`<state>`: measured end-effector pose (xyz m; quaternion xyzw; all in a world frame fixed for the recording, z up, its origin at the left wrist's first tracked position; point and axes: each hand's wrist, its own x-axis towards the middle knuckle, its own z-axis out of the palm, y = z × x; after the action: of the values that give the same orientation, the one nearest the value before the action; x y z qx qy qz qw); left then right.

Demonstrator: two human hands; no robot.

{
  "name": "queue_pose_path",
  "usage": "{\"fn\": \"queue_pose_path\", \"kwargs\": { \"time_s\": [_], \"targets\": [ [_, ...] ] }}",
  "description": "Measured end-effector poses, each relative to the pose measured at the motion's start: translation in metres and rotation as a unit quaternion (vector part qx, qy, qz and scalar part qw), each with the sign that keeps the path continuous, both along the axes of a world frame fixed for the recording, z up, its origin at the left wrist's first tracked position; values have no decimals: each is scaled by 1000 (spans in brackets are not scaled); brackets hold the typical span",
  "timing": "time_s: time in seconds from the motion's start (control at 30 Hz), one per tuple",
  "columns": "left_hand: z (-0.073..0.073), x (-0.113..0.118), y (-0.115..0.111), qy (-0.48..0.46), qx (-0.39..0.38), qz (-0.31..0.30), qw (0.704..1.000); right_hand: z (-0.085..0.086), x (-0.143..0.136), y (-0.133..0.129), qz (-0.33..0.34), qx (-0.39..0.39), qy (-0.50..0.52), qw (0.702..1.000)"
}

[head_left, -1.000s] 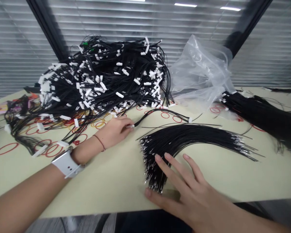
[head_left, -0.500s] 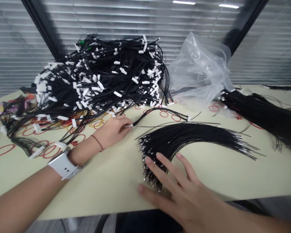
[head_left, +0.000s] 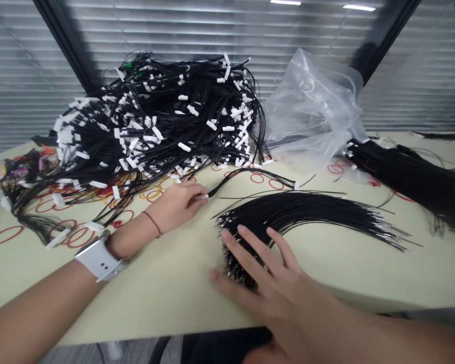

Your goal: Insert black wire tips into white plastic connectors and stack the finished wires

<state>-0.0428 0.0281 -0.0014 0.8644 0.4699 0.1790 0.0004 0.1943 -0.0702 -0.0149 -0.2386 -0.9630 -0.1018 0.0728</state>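
My left hand (head_left: 178, 205) is closed in a pinch on the white connector at one end of a short black wire harness (head_left: 246, 171). The harness runs to the right along the table and ends in another white connector (head_left: 297, 185). My right hand (head_left: 273, 283) has its fingers spread over the near left end of a fanned bundle of loose black wires (head_left: 311, 210). Small metal terminals (head_left: 227, 237) show at that end beside the fingertips. Whether the fingers press on the wires is hard to tell.
Behind my left hand rises a big heap of black harnesses (head_left: 197, 91) with white connectors. A clear plastic bag (head_left: 311, 101) stands at the back, near a thick black wire bundle (head_left: 409, 172) on the right. Red rubber bands (head_left: 5, 235) lie scattered on the pale table (head_left: 167, 298).
My right hand has moved slightly up and left over the end of the wire bundle, fingers still spread. The bundle's right tips have shifted a little right. My left hand stays put.
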Motion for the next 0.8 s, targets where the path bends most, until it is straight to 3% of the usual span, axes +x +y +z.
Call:
{"fn": "queue_pose_path", "kwargs": {
  "time_s": [0.17,0.33,0.43,0.5,0.6,0.7,0.8],
  "targets": [
    [0,0,0,-11,-8,-2,1000,-4,-3,-1,13,17,-2,1000],
    [2,1,-4,-38,-27,8,999,2,-3,0,5,-24,9,1000],
    [3,2,-6,-74,-52,19,996,16,-4,21,18,-60,68,996],
    [3,2,-7,-108,-76,30,991,29,-6,45,-12,-95,136,986],
    [3,3,-9,-162,-124,42,978,42,-7,82,10,-219,165,962],
    [4,6,-10,-207,-172,43,962,43,-8,98,41,-292,100,950],
    [6,9,-12,-235,-203,38,950,34,-7,96,32,-285,91,954]
  ]
}}
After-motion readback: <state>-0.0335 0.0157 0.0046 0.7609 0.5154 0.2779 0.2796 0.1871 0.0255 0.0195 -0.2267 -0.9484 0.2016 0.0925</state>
